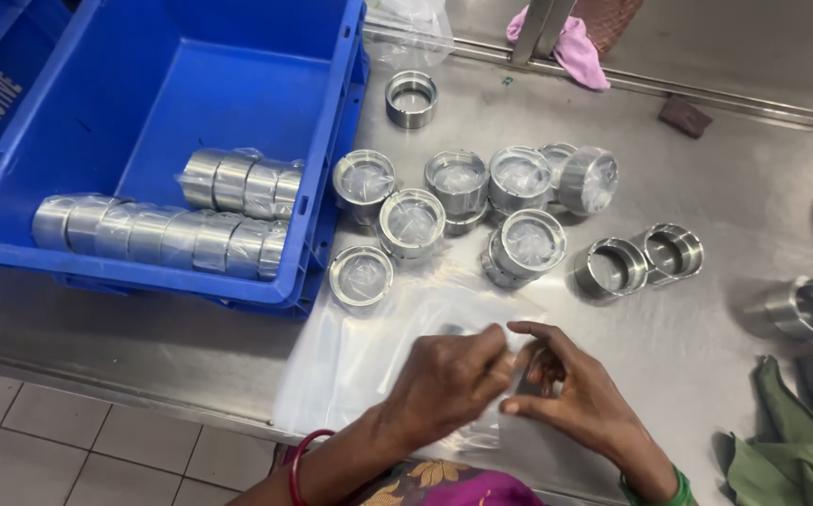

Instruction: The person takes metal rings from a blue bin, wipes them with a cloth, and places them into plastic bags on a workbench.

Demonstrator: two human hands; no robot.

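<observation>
Both hands pinch clear plastic bag (pixel 369 365) at table's front edge: left hand (pixel 448 379), right hand (pixel 580 403), metal ring (pixel 528 375) between fingers. Slick film, could slip; wrapped rings (pixel 462 211) crowded nearby, easy knock.

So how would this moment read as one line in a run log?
left hand: on clear plastic bag | right hand: pinching bag, metal ring between hands | wrapped rings on steel table | blue crate: wrapped stacks
</observation>
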